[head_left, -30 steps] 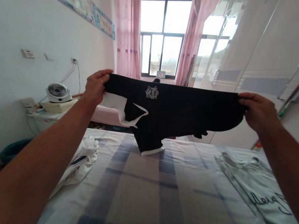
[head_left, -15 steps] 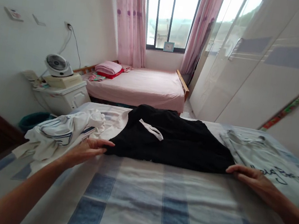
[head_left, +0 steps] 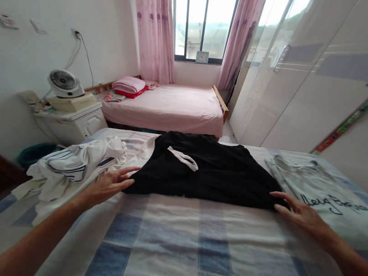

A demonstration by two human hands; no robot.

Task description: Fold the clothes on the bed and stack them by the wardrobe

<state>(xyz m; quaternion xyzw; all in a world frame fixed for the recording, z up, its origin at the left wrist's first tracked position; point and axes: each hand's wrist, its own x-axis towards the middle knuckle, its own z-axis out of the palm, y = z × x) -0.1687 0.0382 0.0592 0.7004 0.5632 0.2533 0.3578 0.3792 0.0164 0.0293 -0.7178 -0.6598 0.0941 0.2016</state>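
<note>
A black garment (head_left: pixel 220 175) lies spread on the near bed, with a narrow white strip (head_left: pixel 183 158) across its upper left part. At its near left corner is my left hand (head_left: pixel 111 185), fingers apart and resting by the cloth edge. My right hand (head_left: pixel 297 212) lies at the near right corner, its thumb and fingers parted over the black cloth. To the left, a crumpled white garment with dark blue stripes (head_left: pixel 76 163) sits beside my left hand. On the right a pale grey-green shirt with dark lettering (head_left: pixel 331 192) lies flat, partly behind my right hand.
A blue and white checked sheet (head_left: pixel 168 246) covers the near bed. Beyond it stands a pink-covered bed (head_left: pixel 175 104) under the window. A white fan (head_left: pixel 66 83) sits on a cabinet (head_left: pixel 79 120) at left; a white wardrobe (head_left: pixel 301 91) lines the right side.
Both hands have loosened from the black garment's near corners, and their fingers have spread. The garment stays flat in place. The view has shifted slightly.
</note>
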